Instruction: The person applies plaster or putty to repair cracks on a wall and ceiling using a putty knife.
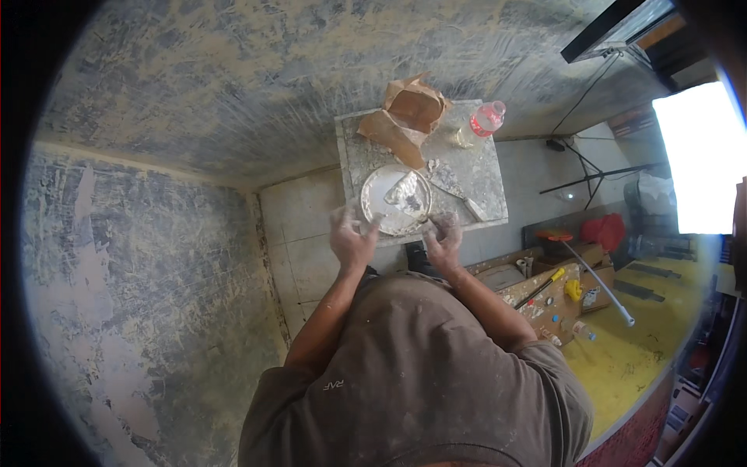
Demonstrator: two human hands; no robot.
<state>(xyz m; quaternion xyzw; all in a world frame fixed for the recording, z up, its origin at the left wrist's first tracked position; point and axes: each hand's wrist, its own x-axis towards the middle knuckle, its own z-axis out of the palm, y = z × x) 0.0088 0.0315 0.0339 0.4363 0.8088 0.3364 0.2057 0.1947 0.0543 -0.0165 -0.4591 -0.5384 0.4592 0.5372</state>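
The round white tub (375,196) holds whitish, seemingly lumpy paste (403,191).

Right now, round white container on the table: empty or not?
Not empty: inside the round white container, a pale, lumpy mound shows right of centre. Can't tell how deep it goes.

We see a round, pale, open tub (363,194) standing at the near left of the worktop (489,175), its mouth facing up and its rim smeared. Inside we see a lumpy whitish heap (405,189) gathered toward the far right, the left side smoother.
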